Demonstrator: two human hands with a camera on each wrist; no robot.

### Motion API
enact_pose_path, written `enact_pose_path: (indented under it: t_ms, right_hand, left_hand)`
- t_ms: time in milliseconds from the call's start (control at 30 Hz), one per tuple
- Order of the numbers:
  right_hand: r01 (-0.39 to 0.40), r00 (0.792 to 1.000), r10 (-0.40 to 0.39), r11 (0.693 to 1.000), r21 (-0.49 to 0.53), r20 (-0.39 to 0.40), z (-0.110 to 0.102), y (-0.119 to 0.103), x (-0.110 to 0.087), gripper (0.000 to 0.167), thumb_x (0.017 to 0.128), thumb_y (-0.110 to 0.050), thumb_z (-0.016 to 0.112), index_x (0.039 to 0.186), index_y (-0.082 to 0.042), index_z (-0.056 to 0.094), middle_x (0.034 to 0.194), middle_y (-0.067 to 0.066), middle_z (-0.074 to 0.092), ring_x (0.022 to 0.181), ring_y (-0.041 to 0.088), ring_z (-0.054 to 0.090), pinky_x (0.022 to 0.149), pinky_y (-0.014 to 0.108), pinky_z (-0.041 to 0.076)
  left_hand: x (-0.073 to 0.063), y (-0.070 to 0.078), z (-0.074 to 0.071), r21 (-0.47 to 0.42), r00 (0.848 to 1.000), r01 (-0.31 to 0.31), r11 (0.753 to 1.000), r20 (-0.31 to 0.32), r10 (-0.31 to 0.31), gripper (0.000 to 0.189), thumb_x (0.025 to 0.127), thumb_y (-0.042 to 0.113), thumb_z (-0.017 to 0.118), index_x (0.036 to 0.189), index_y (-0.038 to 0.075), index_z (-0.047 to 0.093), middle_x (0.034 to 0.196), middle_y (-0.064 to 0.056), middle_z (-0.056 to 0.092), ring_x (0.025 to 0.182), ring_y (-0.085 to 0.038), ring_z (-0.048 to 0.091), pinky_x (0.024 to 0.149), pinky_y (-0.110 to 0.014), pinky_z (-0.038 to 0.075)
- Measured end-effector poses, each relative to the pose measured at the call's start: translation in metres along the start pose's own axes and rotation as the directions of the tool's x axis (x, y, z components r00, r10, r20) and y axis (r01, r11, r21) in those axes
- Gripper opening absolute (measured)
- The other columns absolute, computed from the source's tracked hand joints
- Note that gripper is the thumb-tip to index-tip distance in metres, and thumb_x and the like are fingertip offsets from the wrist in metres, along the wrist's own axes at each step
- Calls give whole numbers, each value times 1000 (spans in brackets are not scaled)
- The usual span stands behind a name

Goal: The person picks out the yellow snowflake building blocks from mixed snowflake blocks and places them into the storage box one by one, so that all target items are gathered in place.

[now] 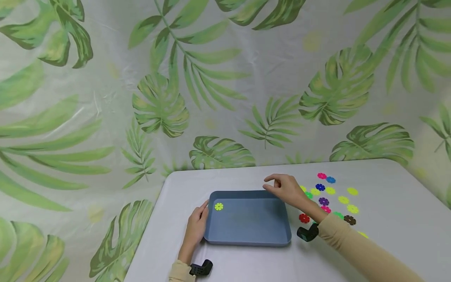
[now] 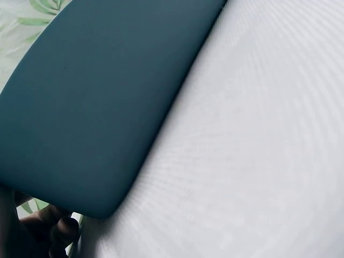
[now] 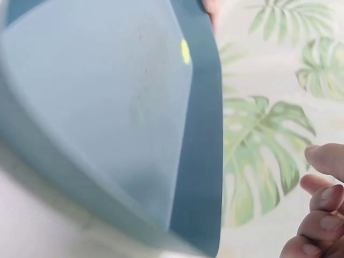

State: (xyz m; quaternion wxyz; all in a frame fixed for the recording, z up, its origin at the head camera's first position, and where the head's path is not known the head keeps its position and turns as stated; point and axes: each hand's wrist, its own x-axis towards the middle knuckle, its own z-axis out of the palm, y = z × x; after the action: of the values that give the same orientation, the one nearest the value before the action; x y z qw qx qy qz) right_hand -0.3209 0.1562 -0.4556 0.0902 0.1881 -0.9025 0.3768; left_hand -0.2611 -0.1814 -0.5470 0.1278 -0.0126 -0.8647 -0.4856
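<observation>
A blue-grey rectangular tray [image 1: 248, 225] lies on the white table. One yellow flower-shaped disc [image 1: 219, 206] rests inside it, near the far left corner; the right wrist view also catches this disc [image 3: 185, 51]. My left hand [image 1: 195, 224] holds the tray's left side, and its fingers [image 2: 65, 230] show at the tray's edge in the left wrist view, partly in shadow. Over the far right corner of the tray hovers my right hand [image 1: 287, 190], thumb and index finger curved and apart, with nothing between them. The right wrist view shows its fingers [image 3: 328, 199] loosely bent.
Right of the tray, several loose flower-shaped discs lie scattered, among them a red disc [image 1: 304, 218], a purple disc [image 1: 323, 201], a brown disc [image 1: 350, 220] and a blue disc [image 1: 331, 179]. My right forearm [image 1: 356, 243] passes over some. A leaf-patterned sheet [image 1: 218, 98] hangs behind the table.
</observation>
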Motion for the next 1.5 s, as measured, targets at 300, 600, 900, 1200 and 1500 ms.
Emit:
enact_pose_path:
  t_ms: [300,600,900,1200,1500]
  right_hand:
    - [-39,998,40,999,8,-48,-21,28,-16,28,92,-24,77,112,-5,74,63,-1,48,55,17,44,47,27,34]
    - [-56,995,53,998,-36,-80,-36,49,-30,28,92,-25,77,112,-5,74,62,-2,47,53,17,42,47,27,32]
    - [-80,991,74,995,-56,-108,-48,68,-43,27,92,-25,77,111,-6,75,62,-1,46,54,17,41,48,28,32]
    - [-114,985,104,991,-64,-135,-57,86,-58,25,92,-22,77,111,-5,75,61,-1,45,52,16,40,46,28,31]
    - [-175,975,161,981,-84,-152,-76,107,-76,31,95,-28,73,116,-5,72,66,1,45,55,17,42,46,28,33]
  left_hand:
    - [2,-1,0,-4,1000,6,1000,-4,-6,40,108,25,49,144,9,58,90,-1,57,77,-16,46,73,-32,39]
    - [2,0,-1,-14,1000,3,1000,-1,-3,40,108,26,50,144,9,58,91,-2,58,78,-17,46,75,-33,39]
    - [2,-1,-1,-10,1000,6,1000,1,-6,41,109,27,49,145,9,57,90,-2,57,77,-17,45,73,-32,38]
    - [1,-1,-1,-6,1000,8,1000,3,-8,42,109,28,49,145,9,57,89,-3,56,75,-17,44,71,-32,38]
    - [-3,0,2,-11,1000,9,1000,4,-9,42,108,28,49,144,8,57,87,-2,54,74,-16,43,69,-31,38]
